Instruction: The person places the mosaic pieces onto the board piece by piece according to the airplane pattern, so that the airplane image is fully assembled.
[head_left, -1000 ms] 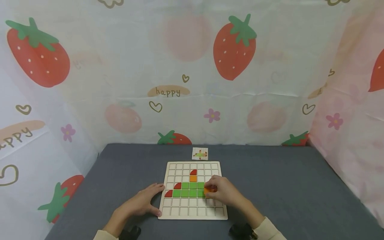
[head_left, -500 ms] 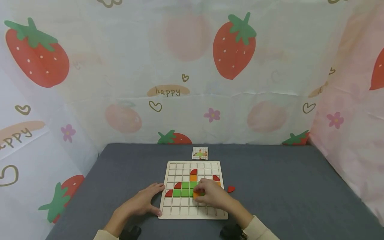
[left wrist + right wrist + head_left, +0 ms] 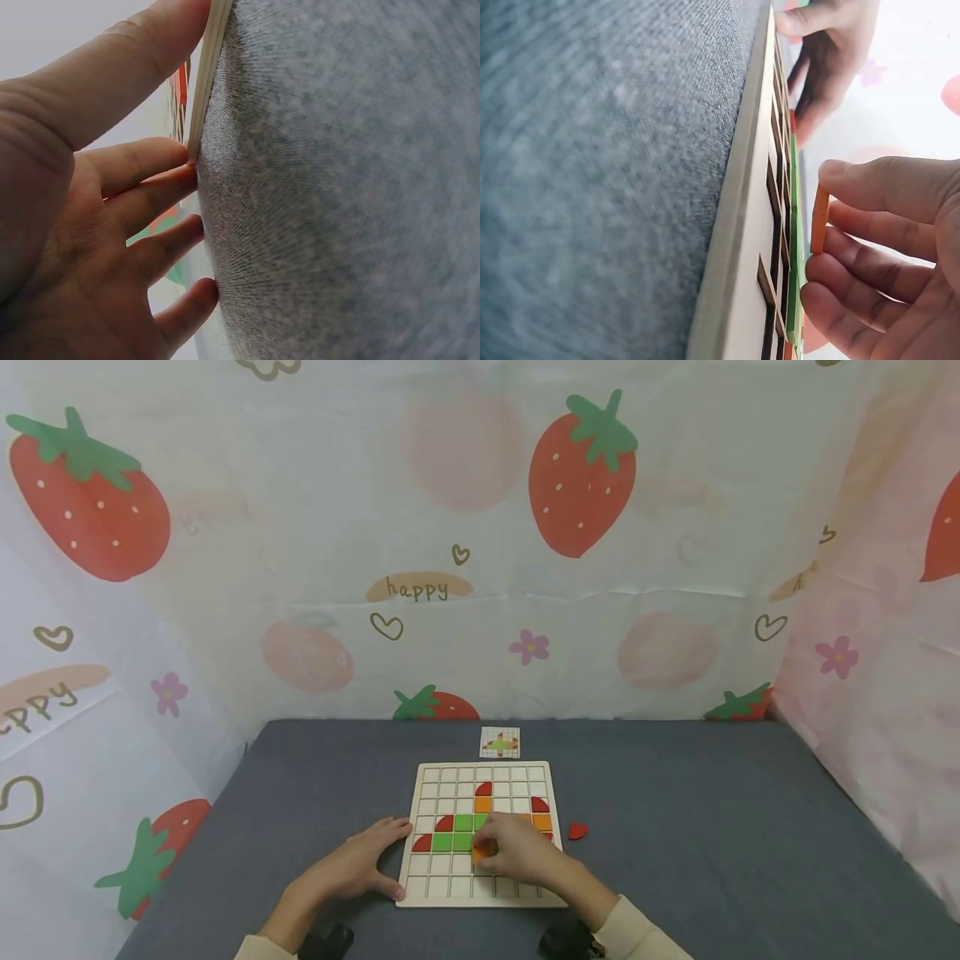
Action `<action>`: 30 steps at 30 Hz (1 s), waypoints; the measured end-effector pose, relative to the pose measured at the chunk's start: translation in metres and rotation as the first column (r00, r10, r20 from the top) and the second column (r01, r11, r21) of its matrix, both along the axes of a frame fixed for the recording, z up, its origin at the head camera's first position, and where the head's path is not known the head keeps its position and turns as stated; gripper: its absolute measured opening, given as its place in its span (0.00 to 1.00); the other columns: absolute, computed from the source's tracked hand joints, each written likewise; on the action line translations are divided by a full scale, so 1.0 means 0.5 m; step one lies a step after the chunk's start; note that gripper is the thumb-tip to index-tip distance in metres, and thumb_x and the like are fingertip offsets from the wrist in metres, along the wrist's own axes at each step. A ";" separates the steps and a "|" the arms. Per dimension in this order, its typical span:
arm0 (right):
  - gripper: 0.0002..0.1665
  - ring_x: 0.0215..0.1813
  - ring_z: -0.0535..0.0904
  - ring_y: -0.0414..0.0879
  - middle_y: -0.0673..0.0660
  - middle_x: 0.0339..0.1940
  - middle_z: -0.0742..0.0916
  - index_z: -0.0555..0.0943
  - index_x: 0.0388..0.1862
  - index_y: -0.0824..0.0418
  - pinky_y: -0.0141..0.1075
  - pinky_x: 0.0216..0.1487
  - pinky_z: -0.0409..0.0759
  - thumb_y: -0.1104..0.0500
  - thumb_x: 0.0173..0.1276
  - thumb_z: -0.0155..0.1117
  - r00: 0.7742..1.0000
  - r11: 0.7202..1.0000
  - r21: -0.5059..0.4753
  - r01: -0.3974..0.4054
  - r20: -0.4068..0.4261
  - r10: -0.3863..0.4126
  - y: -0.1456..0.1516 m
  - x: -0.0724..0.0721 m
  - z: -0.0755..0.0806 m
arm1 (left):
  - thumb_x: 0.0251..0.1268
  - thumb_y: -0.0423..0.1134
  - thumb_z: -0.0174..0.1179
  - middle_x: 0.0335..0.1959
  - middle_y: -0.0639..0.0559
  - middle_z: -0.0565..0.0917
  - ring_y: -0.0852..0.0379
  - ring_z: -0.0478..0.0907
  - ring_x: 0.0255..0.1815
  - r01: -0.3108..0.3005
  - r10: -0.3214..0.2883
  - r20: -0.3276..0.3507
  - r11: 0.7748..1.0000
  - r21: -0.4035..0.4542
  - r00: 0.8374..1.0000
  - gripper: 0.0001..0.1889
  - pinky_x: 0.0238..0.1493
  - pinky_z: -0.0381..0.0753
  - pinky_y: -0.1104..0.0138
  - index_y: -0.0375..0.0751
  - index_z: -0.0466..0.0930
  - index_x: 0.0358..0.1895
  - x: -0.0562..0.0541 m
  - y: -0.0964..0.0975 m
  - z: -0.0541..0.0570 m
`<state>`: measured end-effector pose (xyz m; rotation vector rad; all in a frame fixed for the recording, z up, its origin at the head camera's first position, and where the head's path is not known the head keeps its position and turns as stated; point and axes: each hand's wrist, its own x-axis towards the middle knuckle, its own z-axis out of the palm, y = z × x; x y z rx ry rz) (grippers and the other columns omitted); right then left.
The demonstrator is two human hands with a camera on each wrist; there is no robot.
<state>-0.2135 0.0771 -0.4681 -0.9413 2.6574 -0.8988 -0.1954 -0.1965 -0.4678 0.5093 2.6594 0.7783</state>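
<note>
A wooden grid board lies on the table with green, orange and red tiles in its cells. My right hand pinches an orange square tile over the cells just below the green tiles. In the right wrist view the orange tile stands on edge between thumb and fingers, apart from the board. With fingers spread, my left hand touches the board's left edge. In the left wrist view the thumb lies on the rim. My right hand hides some cells.
A small pattern card lies behind the board. One loose red quarter-round tile is on the grey tablecloth, right of the board. A strawberry-print curtain hangs at the back and sides.
My right hand has moved left and a little nearer over the board, holding the orange tile. Red and orange tiles at the board's right and the loose red tile came into sight. The left hand stayed.
</note>
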 end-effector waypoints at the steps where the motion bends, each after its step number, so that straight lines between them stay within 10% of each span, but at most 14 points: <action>1: 0.10 0.32 0.70 0.34 0.47 0.33 0.81 0.87 0.38 0.60 0.26 0.35 0.72 0.61 0.57 0.73 1.000 1.000 0.007 -0.004 -0.005 0.004 -0.001 0.000 0.000 | 0.40 0.47 0.77 0.73 0.38 0.66 0.34 0.54 0.77 0.001 -0.001 -0.001 1.000 0.001 1.000 0.51 0.67 0.57 0.34 0.32 0.64 0.71 0.000 -0.001 -0.001; 30: 0.06 0.30 0.66 0.35 0.46 0.27 0.78 0.87 0.32 0.58 0.26 0.32 0.67 0.62 0.54 0.73 0.984 0.985 0.173 -0.024 -0.171 0.054 -0.016 0.010 0.003 | 0.40 0.47 0.77 0.73 0.39 0.65 0.34 0.54 0.77 -0.003 0.003 0.005 1.000 0.008 1.000 0.50 0.68 0.57 0.35 0.32 0.65 0.71 -0.002 -0.003 -0.006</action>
